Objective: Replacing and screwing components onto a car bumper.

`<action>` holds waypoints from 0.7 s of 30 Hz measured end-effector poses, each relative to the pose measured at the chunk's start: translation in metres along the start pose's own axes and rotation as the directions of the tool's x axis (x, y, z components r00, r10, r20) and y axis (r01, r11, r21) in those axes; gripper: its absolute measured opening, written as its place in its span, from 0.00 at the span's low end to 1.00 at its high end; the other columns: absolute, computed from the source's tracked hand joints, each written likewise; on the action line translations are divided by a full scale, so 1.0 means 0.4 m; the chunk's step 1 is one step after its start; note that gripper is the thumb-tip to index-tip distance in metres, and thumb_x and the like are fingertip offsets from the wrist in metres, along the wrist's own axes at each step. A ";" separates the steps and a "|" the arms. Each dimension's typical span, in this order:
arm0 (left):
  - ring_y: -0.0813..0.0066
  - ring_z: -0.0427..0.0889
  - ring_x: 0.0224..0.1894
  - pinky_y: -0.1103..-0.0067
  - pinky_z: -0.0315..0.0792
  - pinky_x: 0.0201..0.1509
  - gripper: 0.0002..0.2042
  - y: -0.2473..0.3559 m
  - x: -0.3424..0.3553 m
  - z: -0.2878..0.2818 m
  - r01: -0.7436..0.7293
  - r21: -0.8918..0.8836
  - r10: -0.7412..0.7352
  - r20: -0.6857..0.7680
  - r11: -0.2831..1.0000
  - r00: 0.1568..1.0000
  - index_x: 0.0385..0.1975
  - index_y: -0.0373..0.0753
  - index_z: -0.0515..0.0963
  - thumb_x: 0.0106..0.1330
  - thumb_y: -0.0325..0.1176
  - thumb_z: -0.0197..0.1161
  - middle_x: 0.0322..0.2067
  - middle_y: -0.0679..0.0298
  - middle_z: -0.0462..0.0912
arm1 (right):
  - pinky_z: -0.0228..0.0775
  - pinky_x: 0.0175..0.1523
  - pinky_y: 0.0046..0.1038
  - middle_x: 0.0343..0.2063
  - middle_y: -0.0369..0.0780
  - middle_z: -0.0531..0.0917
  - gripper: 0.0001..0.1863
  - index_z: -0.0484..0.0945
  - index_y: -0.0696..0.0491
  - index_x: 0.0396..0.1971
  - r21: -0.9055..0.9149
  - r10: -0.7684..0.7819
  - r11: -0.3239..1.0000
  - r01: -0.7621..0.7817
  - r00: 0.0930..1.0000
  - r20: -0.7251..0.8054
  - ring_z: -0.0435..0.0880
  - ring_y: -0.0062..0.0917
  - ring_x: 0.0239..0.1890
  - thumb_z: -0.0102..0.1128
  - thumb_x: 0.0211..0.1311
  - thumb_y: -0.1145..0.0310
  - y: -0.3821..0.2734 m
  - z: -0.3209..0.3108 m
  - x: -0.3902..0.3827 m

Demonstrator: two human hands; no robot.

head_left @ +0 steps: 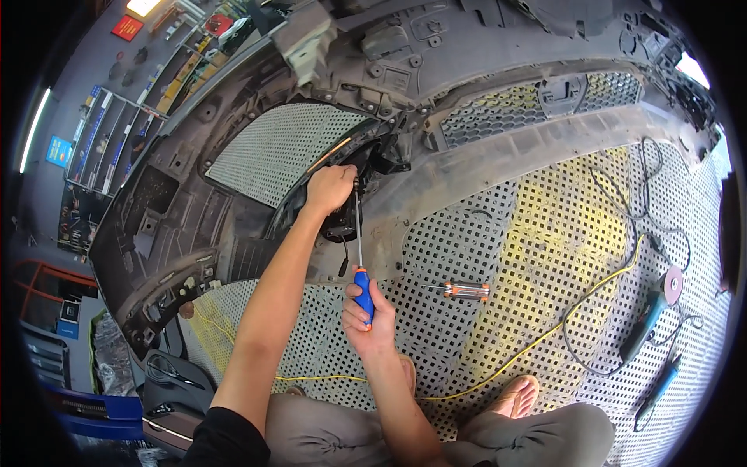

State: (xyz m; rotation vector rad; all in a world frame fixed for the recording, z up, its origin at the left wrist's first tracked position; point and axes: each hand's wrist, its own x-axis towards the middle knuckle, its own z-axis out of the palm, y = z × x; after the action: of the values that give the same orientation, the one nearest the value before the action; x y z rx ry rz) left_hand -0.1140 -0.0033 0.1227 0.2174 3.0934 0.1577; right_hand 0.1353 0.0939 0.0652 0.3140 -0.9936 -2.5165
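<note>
My right hand (366, 315) grips the blue and orange handle of a screwdriver (362, 284), its long metal shaft pointing upward. My left hand (331, 187) is closed at the shaft's upper end, against a black component (341, 227) on a large dark, upturned plastic car bumper (405, 202); its fingertips and what they hold are hard to make out. A short black cable with a plug (342, 265) dangles below the component. A small orange-and-steel tool (465, 290) lies on the perforated mat (459, 335), to the right of my right hand.
An angle grinder (650, 319), a second teal tool (657, 389), black cables (591, 370) and a yellow cord (529, 346) lie at right. My knees and sandalled foot (513, 397) are low in view. Shelving (117, 140), a red metal frame (54, 280) and car parts (167, 373) stand at left.
</note>
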 end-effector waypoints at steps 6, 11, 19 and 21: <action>0.44 0.82 0.48 0.59 0.73 0.55 0.21 0.002 0.004 -0.002 0.014 -0.017 -0.014 0.011 1.000 1.000 0.48 0.45 0.86 0.70 0.47 0.47 0.42 0.47 0.85 | 0.66 0.20 0.20 0.33 0.38 0.79 0.17 0.71 0.51 0.58 -0.849 -0.424 0.504 0.158 0.902 -0.084 0.73 0.20 0.20 0.54 0.75 0.60 0.011 -0.017 0.008; 0.45 0.83 0.49 0.60 0.73 0.56 0.21 0.007 0.008 0.004 0.024 0.036 -0.026 0.049 0.999 0.998 0.48 0.45 0.86 0.69 0.46 0.48 0.42 0.47 0.86 | 0.68 0.22 0.22 0.33 0.38 0.81 0.18 0.72 0.52 0.57 -0.997 -0.619 0.075 0.035 0.785 -0.019 0.76 0.21 0.21 0.53 0.76 0.58 0.014 0.009 0.004; 0.45 0.82 0.50 0.62 0.72 0.57 0.22 -0.007 0.010 0.013 -0.012 -0.005 0.012 -0.005 1.000 1.000 0.49 0.41 0.85 0.67 0.43 0.48 0.44 0.47 0.85 | 0.52 0.16 0.17 0.31 0.37 0.77 0.15 0.72 0.51 0.57 -0.105 -0.016 0.994 0.005 0.994 -0.106 0.66 0.15 0.16 0.52 0.77 0.62 -0.022 0.007 -0.007; 0.45 0.82 0.51 0.62 0.72 0.58 0.21 -0.010 0.011 0.012 0.005 -0.017 -0.005 -0.007 1.000 1.000 0.49 0.41 0.85 0.67 0.43 0.48 0.45 0.47 0.85 | 0.57 0.17 0.18 0.31 0.37 0.78 0.17 0.72 0.51 0.57 -0.404 -0.138 0.912 0.067 0.979 -0.148 0.69 0.17 0.17 0.55 0.75 0.60 -0.023 0.002 -0.008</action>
State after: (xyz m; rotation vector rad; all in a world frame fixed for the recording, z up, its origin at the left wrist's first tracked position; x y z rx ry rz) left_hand -0.1187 -0.0061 0.1175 0.2092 3.0986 0.1845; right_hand 0.1352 0.1020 0.0595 0.4604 -0.3908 -2.6540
